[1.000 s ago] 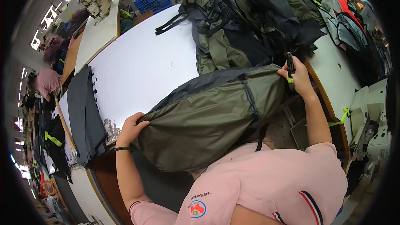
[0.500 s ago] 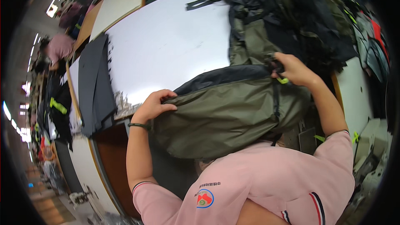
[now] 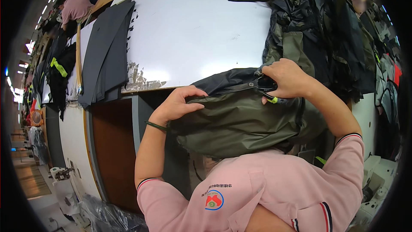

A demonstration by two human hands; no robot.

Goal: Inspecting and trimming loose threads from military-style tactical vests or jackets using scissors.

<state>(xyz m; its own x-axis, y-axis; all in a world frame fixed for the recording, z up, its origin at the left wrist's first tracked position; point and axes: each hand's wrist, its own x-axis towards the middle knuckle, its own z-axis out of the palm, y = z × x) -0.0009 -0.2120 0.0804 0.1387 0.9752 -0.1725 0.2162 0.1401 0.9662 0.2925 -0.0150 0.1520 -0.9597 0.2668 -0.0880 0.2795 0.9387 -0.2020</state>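
Note:
An olive green fabric bag (image 3: 231, 124) with a black upper band hangs over the near edge of the white table, against my front. My left hand (image 3: 182, 103) pinches the left end of its upper edge between thumb and fingers. Further right, my right hand (image 3: 287, 78) is closed around a bunched part of the same edge. A black strip with a small round snap (image 3: 251, 84) runs along the edge beside those fingers. Below them a bright yellow-green tab (image 3: 270, 98) sticks out. Whatever lies inside the right fist is partly hidden.
Dark grey flat panels (image 3: 105, 51) lie stacked on the left of the white tabletop (image 3: 193, 30). A heap of black and olive bags (image 3: 309, 30) covers its right side. Below the table is an open brown compartment (image 3: 113, 146). A co-worker in pink (image 3: 75, 7) sits at far left.
My right hand has shifted left and lower along the bag's edge, nearer my left hand. The black strip with the snap now shows beside it. The whole view has turned slightly.

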